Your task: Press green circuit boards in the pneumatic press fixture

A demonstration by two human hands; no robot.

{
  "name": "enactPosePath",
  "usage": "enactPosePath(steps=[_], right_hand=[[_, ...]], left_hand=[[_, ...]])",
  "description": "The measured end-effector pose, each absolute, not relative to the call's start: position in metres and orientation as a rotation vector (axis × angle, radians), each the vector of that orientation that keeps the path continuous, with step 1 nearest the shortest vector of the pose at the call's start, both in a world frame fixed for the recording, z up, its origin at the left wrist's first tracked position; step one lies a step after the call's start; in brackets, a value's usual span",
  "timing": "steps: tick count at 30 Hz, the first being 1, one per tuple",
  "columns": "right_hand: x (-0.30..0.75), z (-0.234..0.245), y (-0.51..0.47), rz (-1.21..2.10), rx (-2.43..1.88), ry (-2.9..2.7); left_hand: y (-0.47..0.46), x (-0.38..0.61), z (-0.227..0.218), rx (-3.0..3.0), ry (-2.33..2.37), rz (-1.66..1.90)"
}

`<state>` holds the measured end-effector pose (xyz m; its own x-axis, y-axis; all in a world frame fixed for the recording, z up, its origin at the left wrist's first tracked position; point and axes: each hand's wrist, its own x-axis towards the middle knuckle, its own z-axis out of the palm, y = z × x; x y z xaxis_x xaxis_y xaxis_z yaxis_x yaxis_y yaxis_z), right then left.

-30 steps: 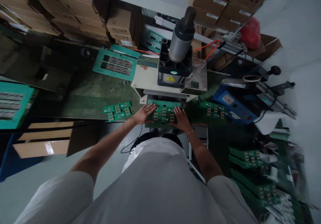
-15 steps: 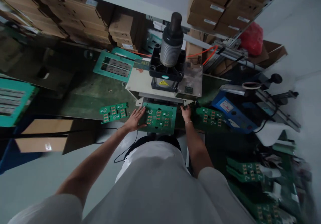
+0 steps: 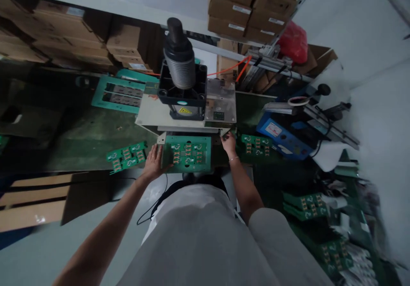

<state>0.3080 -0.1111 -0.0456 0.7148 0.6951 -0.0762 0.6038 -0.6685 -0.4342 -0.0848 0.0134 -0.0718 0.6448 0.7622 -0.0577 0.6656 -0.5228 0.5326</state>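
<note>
A green fixture plate [image 3: 207,157] lies in front of the press [image 3: 182,68], with a green circuit board [image 3: 188,152] with copper-coloured patches set in it. My left hand [image 3: 154,162] rests flat at the plate's left edge, fingers stretched and thumb reaching toward the board. Under the front right corner of the press is my right hand [image 3: 228,144], its fingers curled in. What they touch is too small and dark to make out. Left of my left hand lies a second circuit board [image 3: 126,155]; right of my right hand, a third circuit board [image 3: 255,145].
A blue machine [image 3: 282,134] stands on the bench at the right. Teal frames [image 3: 105,90] lie behind left of the press. Cardboard boxes [image 3: 124,38] line the back, and several more boards [image 3: 309,204] lie at the lower right. An orange hose [image 3: 227,69] runs behind the press.
The camera view has swung right, so the bench appears further left. My right hand has shifted toward the press's right corner and its fingers have curled. My left hand stays at the plate's edge.
</note>
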Motion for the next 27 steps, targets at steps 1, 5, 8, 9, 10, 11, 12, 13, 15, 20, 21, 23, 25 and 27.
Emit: enactPosePath(steps=[1,5,8,9,10,11,12,13,15,20,21,23,25,27], right_hand=[[0.311,-0.035,-0.125,0.298,-2.559,-0.982],[0.341,0.012,-0.193,0.039,-2.717,-0.724],[0.37,0.034,-0.229,-0.046,-2.925,-0.446],[0.377,0.038,-0.236,-0.029,-2.974,-0.394],[0.383,0.039,-0.24,0.001,-3.008,-0.365],[0.387,0.04,-0.241,0.037,-3.028,-0.355],[0.389,0.039,-0.241,0.074,-3.04,-0.354],[0.391,0.038,-0.24,0.106,-3.047,-0.355],[0.392,0.036,-0.236,0.148,-3.053,-0.355],[0.395,0.032,-0.232,0.197,-3.034,-0.381],[0.396,0.032,-0.231,0.205,-3.037,-0.384],[0.396,0.032,-0.231,0.228,-3.057,-0.394],[0.395,0.034,-0.23,0.24,-3.077,-0.411],[0.393,0.037,-0.229,0.236,-3.086,-0.433]], left_hand=[[0.013,-0.081,-0.071,2.337,1.132,0.289],[0.007,-0.066,-0.063,2.345,1.16,0.436],[0.002,-0.06,-0.054,2.371,1.166,0.478],[0.002,-0.059,-0.051,2.376,1.166,0.482],[0.001,-0.058,-0.048,2.379,1.164,0.484],[0.001,-0.059,-0.045,2.38,1.162,0.486],[0.001,-0.059,-0.043,2.383,1.16,0.488],[0.002,-0.06,-0.042,2.388,1.159,0.49],[0.002,-0.062,-0.041,2.405,1.158,0.486],[0.0,-0.069,-0.045,2.443,1.174,0.467],[-0.001,-0.071,-0.047,2.443,1.18,0.466],[-0.003,-0.073,-0.048,2.439,1.194,0.462],[-0.004,-0.074,-0.049,2.434,1.205,0.459],[-0.004,-0.075,-0.049,2.43,1.209,0.463]])
